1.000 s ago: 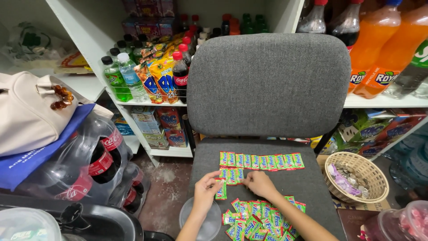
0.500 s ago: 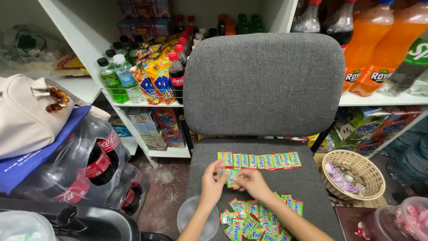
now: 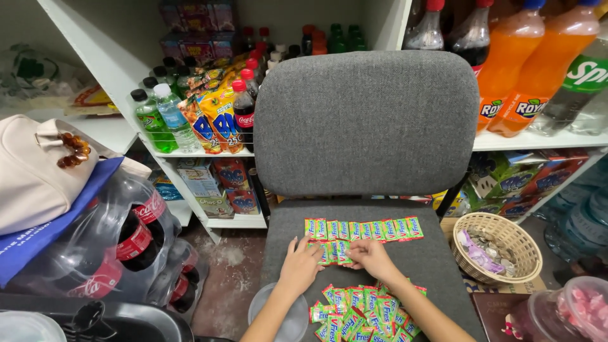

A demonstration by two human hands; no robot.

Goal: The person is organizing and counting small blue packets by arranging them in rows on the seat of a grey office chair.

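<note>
On the grey chair seat (image 3: 437,259) lies a neat row of green candy sachets (image 3: 364,229) along the back. Just under its left end a short second row of sachets (image 3: 334,251) is laid out. My left hand (image 3: 301,266) rests at the left end of that second row, fingertips on a sachet. My right hand (image 3: 370,256) presses on its right end. A loose heap of the same sachets (image 3: 361,311) lies near the seat's front edge, between my forearms.
The grey chair back (image 3: 367,120) stands upright ahead. A wicker basket (image 3: 497,247) with coins sits to the right. Shelves with drink bottles (image 3: 158,117) and orange soda bottles (image 3: 525,69) surround the chair. Large plastic bottles (image 3: 120,240) and a beige bag (image 3: 44,171) lie left.
Both hands slid forward from the heap to the second row of sachets, and they now press on it. The camera view shifted slightly.
</note>
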